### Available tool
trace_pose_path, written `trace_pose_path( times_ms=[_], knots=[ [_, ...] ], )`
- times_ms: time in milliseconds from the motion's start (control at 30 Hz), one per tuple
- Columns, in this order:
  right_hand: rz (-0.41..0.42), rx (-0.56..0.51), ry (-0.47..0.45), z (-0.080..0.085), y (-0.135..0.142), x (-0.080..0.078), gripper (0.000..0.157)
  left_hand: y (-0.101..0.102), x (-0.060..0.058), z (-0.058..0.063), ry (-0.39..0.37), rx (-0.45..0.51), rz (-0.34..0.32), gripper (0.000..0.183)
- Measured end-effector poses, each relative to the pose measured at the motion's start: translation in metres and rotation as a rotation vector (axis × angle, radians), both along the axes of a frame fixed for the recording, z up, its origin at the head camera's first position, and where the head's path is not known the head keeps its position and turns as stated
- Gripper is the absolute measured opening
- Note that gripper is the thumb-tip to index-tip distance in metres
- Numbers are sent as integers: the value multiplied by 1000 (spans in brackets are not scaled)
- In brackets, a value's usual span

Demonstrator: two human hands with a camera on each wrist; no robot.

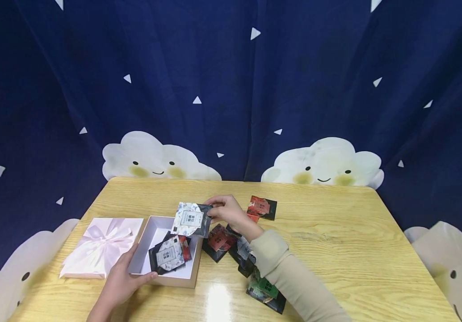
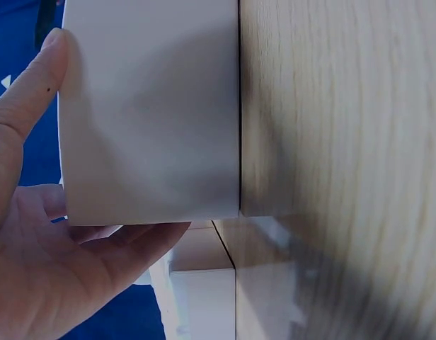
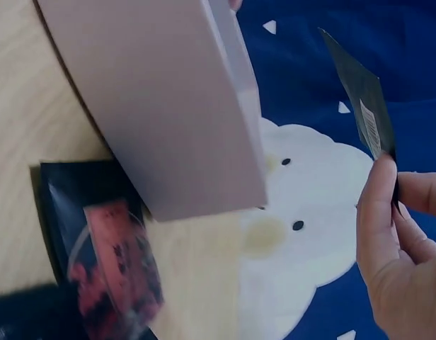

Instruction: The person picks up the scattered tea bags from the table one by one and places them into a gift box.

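In the head view my right hand (image 1: 228, 212) pinches a white-and-black sachet (image 1: 191, 219) by its right edge, above the far right of an open box (image 1: 196, 264). The right wrist view shows the dark back of this sachet (image 3: 363, 99), with a barcode label, between thumb and fingers. My left hand (image 1: 124, 277) holds the box at its near left corner. In the left wrist view its thumb (image 2: 35, 83) lies at the rim and its fingers run along the side. Inside the box lie several overlapping sachets (image 1: 168, 255), the top one white and black, with some red showing beneath.
Left of the box sits a pale pink lid (image 1: 102, 246) with a ribbon bow. To its right lie red-and-black sachets (image 1: 219, 241), a green-and-black sachet (image 1: 266, 290) near the right forearm and another red one (image 1: 262, 207) farther back. A navy curtain (image 1: 231, 89) hangs behind the wooden table (image 1: 343, 241).
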State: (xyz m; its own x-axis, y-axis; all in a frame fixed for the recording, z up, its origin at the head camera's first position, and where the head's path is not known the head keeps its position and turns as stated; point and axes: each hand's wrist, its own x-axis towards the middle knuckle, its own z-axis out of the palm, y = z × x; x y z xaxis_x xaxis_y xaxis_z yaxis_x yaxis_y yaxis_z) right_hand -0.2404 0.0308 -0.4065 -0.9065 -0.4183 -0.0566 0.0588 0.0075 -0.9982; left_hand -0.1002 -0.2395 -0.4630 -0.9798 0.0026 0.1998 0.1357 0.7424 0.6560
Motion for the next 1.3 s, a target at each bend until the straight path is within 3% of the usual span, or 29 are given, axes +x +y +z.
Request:
trace_pose_path(
  times_ms=[667,1100,1300],
  knots=[
    [62,133,-32,-30,-63,16,26,-1,0,-2,15,20,-6,97],
    [44,212,17,-31,-83,27,21,-2,0,-2,19,9,0,96],
    [49,321,125,-28,-77,26,24,0,0,-1,46,22,-11,96]
  ],
)
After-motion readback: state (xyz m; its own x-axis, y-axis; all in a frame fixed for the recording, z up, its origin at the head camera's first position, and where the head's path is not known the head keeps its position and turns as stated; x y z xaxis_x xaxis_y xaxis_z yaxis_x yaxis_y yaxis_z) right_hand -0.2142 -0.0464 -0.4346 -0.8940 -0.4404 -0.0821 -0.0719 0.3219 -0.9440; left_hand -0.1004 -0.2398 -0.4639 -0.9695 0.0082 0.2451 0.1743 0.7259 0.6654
